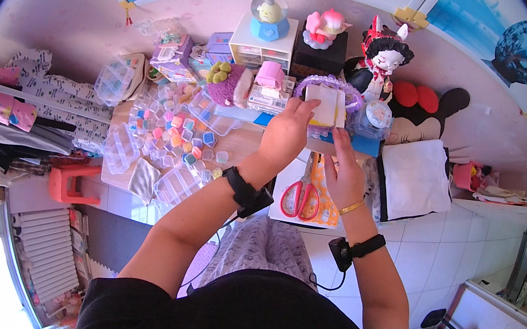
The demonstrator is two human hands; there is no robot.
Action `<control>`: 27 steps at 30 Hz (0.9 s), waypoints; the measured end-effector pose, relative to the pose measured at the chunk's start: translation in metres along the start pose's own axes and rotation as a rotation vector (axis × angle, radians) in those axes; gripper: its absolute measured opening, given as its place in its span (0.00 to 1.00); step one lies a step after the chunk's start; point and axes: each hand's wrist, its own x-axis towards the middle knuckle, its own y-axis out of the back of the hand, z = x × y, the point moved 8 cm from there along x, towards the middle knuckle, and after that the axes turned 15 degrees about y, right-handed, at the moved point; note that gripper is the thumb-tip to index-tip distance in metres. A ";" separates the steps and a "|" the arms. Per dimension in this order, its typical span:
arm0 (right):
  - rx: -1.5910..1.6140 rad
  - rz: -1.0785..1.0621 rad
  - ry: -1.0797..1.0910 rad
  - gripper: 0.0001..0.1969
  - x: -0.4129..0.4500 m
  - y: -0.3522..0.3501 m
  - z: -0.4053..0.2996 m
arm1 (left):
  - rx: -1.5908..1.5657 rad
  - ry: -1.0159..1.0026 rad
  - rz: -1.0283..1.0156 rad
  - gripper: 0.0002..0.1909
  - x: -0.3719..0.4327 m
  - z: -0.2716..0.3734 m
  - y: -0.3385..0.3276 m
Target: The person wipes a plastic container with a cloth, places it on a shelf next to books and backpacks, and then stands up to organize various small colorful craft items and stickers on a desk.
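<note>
My left hand (289, 126) reaches over the desk, its fingertips on the white sheets of paper (321, 103) that lie over a yellow piece in a purple-trimmed basket (360, 95). Whether it grips them I cannot tell. Just right of the sheets' lower edge is my right hand (345, 168), its index finger extended near that edge and its thumb apart. Below, between my forearms, scissors with red handles (300, 201) lie on white and orange patterned sheets (330, 206), blades pointing away from me.
Many small clear boxes with coloured contents (174, 132) spread across the desk at left, among clear divided trays (120, 148). A purple plush (228, 86), a snow globe (269, 14) and figurines stand behind. At right is a white cloth-like item with a black border (413, 178).
</note>
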 end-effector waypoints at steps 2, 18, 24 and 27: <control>-0.005 0.002 0.005 0.30 0.001 0.002 -0.003 | 0.026 0.010 0.017 0.15 0.004 0.001 0.002; -0.241 -0.124 0.161 0.31 0.024 -0.013 -0.018 | 0.196 -0.155 0.200 0.15 -0.005 0.010 0.026; -0.224 -0.114 0.171 0.32 0.021 -0.015 -0.015 | 0.326 -0.300 0.196 0.21 -0.008 0.014 0.017; -0.212 -0.109 0.170 0.33 0.020 -0.013 -0.013 | 0.349 -0.284 0.171 0.21 -0.009 0.013 0.013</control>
